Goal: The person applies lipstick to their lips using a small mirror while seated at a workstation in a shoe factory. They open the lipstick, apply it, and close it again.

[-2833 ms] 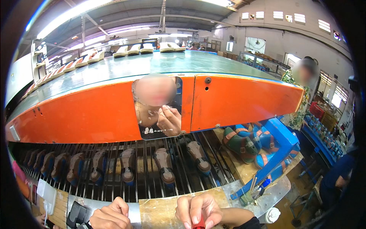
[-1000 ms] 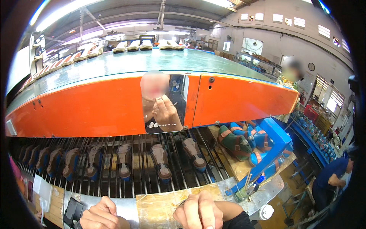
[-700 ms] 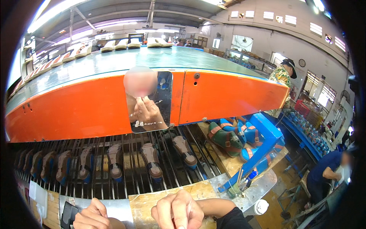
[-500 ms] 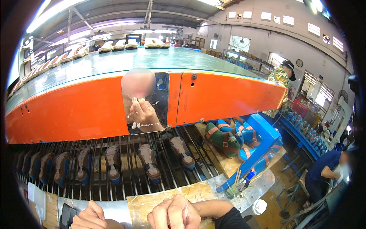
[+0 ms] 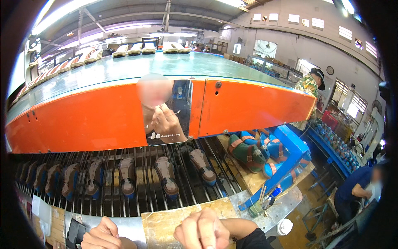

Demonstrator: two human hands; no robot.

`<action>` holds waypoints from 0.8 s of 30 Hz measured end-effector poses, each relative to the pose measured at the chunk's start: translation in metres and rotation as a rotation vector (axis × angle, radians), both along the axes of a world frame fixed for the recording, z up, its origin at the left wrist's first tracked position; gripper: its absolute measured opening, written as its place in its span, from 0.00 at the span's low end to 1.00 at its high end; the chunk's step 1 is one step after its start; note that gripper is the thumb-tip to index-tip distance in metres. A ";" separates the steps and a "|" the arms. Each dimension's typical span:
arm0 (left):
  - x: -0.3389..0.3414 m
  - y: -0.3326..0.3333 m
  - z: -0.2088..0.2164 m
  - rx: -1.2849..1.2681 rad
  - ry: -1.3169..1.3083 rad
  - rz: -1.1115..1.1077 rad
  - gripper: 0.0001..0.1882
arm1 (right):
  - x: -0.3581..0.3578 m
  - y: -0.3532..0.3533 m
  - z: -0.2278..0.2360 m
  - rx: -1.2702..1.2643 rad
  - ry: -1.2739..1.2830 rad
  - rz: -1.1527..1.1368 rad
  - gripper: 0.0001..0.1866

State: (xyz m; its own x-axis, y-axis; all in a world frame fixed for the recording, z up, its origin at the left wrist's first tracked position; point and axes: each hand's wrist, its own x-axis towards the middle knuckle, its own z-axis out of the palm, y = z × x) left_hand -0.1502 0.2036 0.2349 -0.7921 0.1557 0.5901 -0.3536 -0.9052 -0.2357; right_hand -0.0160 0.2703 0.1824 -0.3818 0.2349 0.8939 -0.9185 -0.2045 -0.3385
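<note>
My right hand (image 5: 202,230) is raised close to the camera at the lower middle, its fingers curled and pressed together in a pinch. Whatever may be between those fingertips is hidden. At the lower left, my left hand (image 5: 101,235) has bent, closed fingers above a metal plate (image 5: 130,231) on the bench edge; I cannot make out anything inside it. A small mirror (image 5: 185,108) on the orange panel reflects a hand with its fingers pinched together. Behind both hands, several shoe lasts with brown soles (image 5: 166,178) lie sole up on a rack of metal rods.
The orange machine side (image 5: 253,106) spans the view under a green table top. Sandals on lasts (image 5: 247,153) sit on a board at right, behind a blue metal bracket (image 5: 277,166). A white-lidded container (image 5: 285,227) stands nearby. Two people work farther right.
The view has turned slightly, so the scene sits a little further right in the picture. My right hand shows slightly further right, still pinched; my left hand stays closed in nearly the same place.
</note>
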 end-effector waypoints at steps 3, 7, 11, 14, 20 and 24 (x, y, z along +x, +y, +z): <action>-0.049 -0.005 -0.014 -0.188 1.043 0.075 0.20 | -0.008 -0.002 -0.001 -0.035 0.064 -0.031 0.08; -0.078 -0.012 -0.047 -0.192 1.045 0.053 0.20 | -0.001 -0.001 -0.002 0.090 -0.066 -0.053 0.09; -0.075 -0.015 -0.046 -0.200 1.025 0.079 0.23 | 0.011 0.002 -0.003 0.063 -0.076 -0.014 0.10; -0.067 -0.015 -0.036 -0.249 1.066 0.071 0.24 | 0.026 0.002 -0.002 0.090 -0.154 -0.083 0.08; -0.063 -0.018 -0.043 -0.214 0.975 0.116 0.26 | 0.039 0.003 -0.001 0.101 -0.160 -0.103 0.08; -0.063 -0.016 -0.043 -0.225 0.987 0.134 0.26 | 0.034 0.004 0.001 0.103 -0.147 -0.109 0.08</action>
